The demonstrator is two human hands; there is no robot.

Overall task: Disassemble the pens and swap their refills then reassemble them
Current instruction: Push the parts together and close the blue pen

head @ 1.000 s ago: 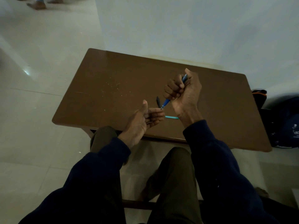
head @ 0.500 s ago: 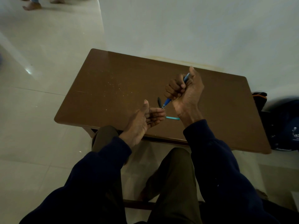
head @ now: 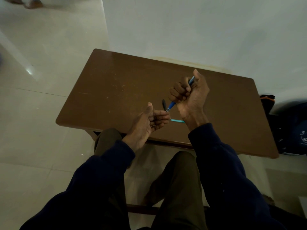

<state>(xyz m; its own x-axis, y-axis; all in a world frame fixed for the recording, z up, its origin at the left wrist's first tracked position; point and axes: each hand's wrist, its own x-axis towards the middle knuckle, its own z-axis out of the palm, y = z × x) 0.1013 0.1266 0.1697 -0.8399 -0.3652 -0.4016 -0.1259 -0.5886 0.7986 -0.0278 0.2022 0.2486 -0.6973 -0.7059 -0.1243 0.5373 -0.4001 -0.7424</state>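
Beside a cupped left hand (head: 149, 122), its contents indiscernible, a slim teal tube (head: 177, 120) is left loose on the brown table (head: 116, 90), liable to be swept off by the right hand (head: 189, 95), clenched round a blue plastic pen (head: 172, 105).

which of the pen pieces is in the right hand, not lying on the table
The blue pen, gripped in the right hand. The small black piece and the teal tube lie loose on the table.
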